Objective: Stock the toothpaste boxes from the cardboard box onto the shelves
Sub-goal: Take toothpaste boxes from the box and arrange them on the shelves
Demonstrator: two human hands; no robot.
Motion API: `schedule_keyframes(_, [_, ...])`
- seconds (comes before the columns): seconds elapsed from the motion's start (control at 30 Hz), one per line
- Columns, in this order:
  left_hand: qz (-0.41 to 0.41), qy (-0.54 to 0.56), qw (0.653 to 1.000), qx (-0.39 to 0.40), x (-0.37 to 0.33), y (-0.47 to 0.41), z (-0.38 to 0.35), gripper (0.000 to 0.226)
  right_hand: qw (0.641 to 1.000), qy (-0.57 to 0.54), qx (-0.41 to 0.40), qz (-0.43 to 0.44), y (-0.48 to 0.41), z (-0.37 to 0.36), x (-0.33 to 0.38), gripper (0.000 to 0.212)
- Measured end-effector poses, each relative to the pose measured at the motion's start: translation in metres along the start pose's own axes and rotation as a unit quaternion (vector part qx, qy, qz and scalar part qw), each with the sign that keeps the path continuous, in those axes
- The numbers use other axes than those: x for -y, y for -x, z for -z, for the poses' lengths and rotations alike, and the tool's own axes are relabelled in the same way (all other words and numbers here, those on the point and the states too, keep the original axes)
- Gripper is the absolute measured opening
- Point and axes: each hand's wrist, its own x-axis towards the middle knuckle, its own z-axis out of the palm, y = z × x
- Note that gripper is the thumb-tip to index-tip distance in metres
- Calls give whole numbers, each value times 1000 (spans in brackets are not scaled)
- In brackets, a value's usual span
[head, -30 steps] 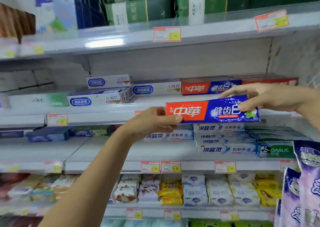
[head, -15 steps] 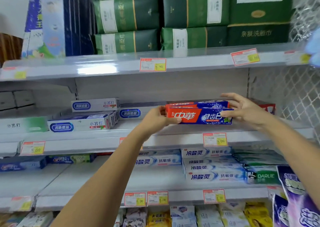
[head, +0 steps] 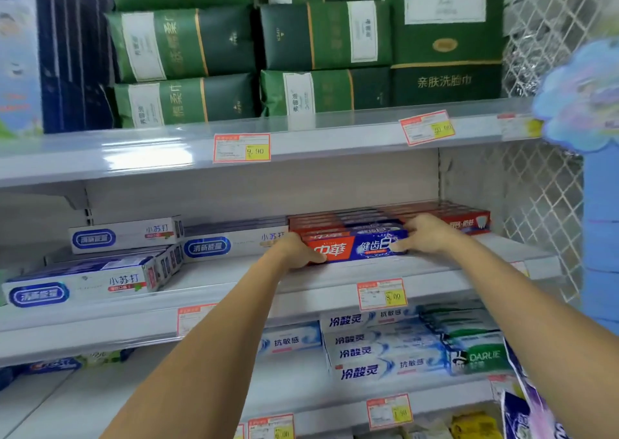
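Observation:
A red and blue toothpaste box (head: 355, 247) rests on the middle shelf (head: 335, 281), at the front of a row of matching boxes (head: 341, 220). My left hand (head: 294, 251) grips its left end. My right hand (head: 428, 234) holds its right end, fingers curled over the top. The cardboard box is out of view.
White and blue toothpaste boxes (head: 124, 236) lie to the left on the same shelf. Green packs (head: 187, 43) fill the shelf above. White toothpaste boxes (head: 378, 348) sit on the shelf below. A wire mesh panel (head: 536, 204) closes the right side.
Both hands have carried the red and blue box up and away from me onto the middle shelf, against the row of matching boxes. The view has tilted upward.

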Motion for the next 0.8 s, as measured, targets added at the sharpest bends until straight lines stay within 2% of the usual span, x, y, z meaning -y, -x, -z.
schedule_keyframes(0.1, [14,-69,996,-49,-2,-9,-4,57,999,27,-23,-2,0,-4,4,48])
schedule_keyframes(0.2, [21,-94,995,-36,0,-13,-7,53,1000,23,-21,-1,-1,-6,4,47])
schedule_keyframes(0.33, [35,-43,998,-12,5,-15,-6,47,1000,18,-12,-1,-1,-8,3,46])
schedule_keyframes(0.53, [50,5,999,17,8,-16,-2,45,999,-17,31,-37,-4,-11,13,68])
schedule_keyframes(0.67, [49,-3,999,17,2,-15,2,56,996,-60,20,-66,-3,-14,25,59])
schedule_keyframes(0.73, [45,4,999,23,3,-9,6,57,992,-103,31,-70,-2,-14,28,48])
schedule_keyframes(0.77, [42,16,999,26,5,-6,7,56,990,-120,40,-70,0,-12,30,46])
schedule_keyframes(0.8, [39,37,998,30,8,-4,10,53,987,-133,48,-69,4,-10,31,54])
